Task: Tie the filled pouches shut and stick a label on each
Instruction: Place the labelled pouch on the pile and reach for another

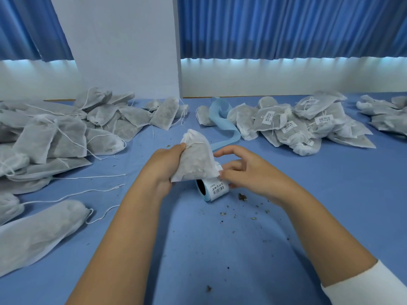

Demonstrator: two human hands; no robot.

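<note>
Left hand (164, 164): clamped round the left edge of a filled pouch (196, 159), thumb up by the drawstring neck.
Pouch: neck cinched, held tilted just above the label roll (214, 190), hiding its top.
Right hand (248, 170): fingers curled in at the pouch's lower right corner and the roll's far end, index lifted; hold on anything impossible to make out.
Label roll: lying on its side on the blue table (220, 249), barcode label facing up.
Backing strip (222, 122): pale blue, trailing away behind the pouch.
Left pile (66, 133): unlabelled pouches, strings loose.
Right pile (293, 124): pouches wearing labels.
Crumbs (242, 197): scattered near the roll.
</note>
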